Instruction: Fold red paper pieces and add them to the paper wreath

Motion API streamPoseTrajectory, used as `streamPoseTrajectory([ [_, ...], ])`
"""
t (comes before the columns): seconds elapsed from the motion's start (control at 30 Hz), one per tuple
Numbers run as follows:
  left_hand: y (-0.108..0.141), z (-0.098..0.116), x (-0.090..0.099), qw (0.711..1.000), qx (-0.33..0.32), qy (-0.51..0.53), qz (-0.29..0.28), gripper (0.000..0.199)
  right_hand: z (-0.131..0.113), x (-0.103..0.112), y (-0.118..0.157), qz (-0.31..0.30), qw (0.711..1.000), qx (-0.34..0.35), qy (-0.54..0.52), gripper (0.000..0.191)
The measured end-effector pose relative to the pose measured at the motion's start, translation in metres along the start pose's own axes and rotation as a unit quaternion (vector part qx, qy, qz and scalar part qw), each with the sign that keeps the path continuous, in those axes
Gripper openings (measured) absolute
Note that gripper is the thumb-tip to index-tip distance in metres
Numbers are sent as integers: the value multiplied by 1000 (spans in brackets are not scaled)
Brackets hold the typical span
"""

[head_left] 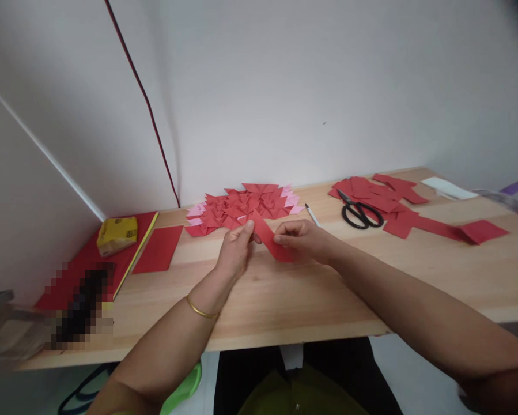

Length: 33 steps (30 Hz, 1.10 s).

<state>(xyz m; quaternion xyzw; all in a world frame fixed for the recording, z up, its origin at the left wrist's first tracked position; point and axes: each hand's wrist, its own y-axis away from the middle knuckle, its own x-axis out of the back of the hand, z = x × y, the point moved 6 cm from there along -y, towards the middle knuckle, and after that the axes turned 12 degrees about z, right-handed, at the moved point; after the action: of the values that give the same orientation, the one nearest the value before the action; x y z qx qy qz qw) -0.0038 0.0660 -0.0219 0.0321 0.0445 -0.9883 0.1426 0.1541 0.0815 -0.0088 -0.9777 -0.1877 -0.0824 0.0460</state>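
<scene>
Between my two hands, above the wooden table, is a narrow piece of red paper [265, 235], folded or bent near its lower right end. My left hand [238, 245] pinches its upper left end between thumb and fingers. At the lower part, my right hand [304, 239] has its fingers closed on the paper's edge. Just beyond my hands lies a pile of folded red and pink paper pieces [259, 199], partly hidden by the held paper. To the right of the pile rests a white pen [312, 215] with a dark tip.
Black-handled scissors [359, 212] lie against loose red paper pieces [380, 196] on the right. A white strip [449, 188] is farther right. On the left are a red sheet [158, 249], a yellow packet [117, 235] and a yellow-edged strip [135, 256]. A wall borders the table's back.
</scene>
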Motion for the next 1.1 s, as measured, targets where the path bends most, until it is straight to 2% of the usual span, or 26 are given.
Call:
streamPoseTrajectory([
  [0.1,2,-2,-5,998,9,1,-58,33,-2,3,-1,39,999,0,11,31],
  [0.17,3,-5,-7,997,10,-27,-78,29,-2,3,-2,43,999,17,25,31],
  [0.23,3,-2,-6,995,-20,-56,-76,27,-3,4,-3,57,996,51,49,27],
  [0.37,7,18,-6,981,-132,-127,-56,21,-7,9,-4,123,980,119,103,22],
  [0.43,10,28,-5,970,-181,-155,-44,19,-12,8,-1,130,973,152,119,15],
  [0.5,10,32,-3,967,-196,-161,-26,13,-19,8,3,132,963,196,131,11],
  [0.57,7,27,1,980,-153,-131,-3,10,-28,9,9,151,943,258,146,10],
  [0.63,3,15,2,997,-53,-48,-3,15,-37,11,16,183,908,335,174,10],
  [0.67,3,7,0,1000,11,6,-21,19,-40,12,19,198,887,372,190,10],
  [0.73,8,-3,-10,982,129,111,-81,25,-45,11,25,207,852,431,214,13],
  [0.8,13,-6,-17,959,195,166,-125,25,-46,8,27,184,838,463,221,15],
  [0.87,16,-5,-19,952,209,180,-130,21,-45,5,26,155,847,463,212,16],
  [0.93,14,-3,-16,964,180,165,-106,20,-42,4,22,134,880,419,180,13],
  [1.03,9,4,-8,990,80,95,-66,21,-30,4,10,105,953,270,84,13],
  [1.1,7,9,-6,997,18,34,-60,23,-19,2,4,80,984,160,25,18],
])
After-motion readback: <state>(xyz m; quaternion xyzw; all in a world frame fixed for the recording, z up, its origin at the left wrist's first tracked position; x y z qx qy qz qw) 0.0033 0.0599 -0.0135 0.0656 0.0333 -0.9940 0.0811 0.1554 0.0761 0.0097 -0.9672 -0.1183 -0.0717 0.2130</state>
